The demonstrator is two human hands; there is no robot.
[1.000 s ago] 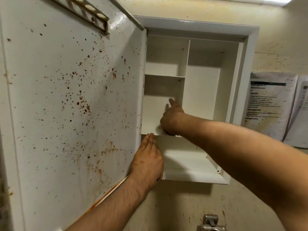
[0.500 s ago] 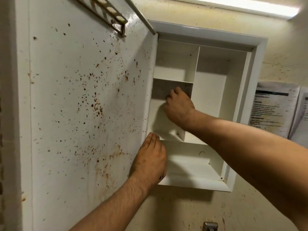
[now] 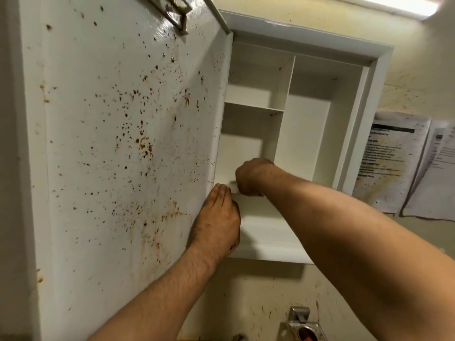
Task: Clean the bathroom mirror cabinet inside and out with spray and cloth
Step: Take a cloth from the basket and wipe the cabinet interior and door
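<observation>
The white mirror cabinet (image 3: 302,33) hangs open on the wall. Its door (image 3: 110,143) is swung out to the left, with its inner face speckled with rust-brown spots. My left hand (image 3: 216,222) lies flat with straight fingers against the door's inner edge, near the cabinet's bottom left corner. My right hand (image 3: 251,178) reaches into the lower left compartment, down at its floor. Its fingers are curled round what looks like a small white cloth (image 3: 232,190); only a pale sliver shows beside the knuckles. No spray bottle is in view.
A vertical divider (image 3: 286,94) and a short shelf (image 3: 253,108) split the cabinet's inside. Stained printed sheets (image 3: 391,163) hang on the wall to the right. A metal fitting (image 3: 301,321) sits on the wall below, and a light strip (image 3: 394,3) runs above.
My right hand went up the back wall of the lower left compartment, then came down to its floor at the front. My left hand stayed on the door edge.
</observation>
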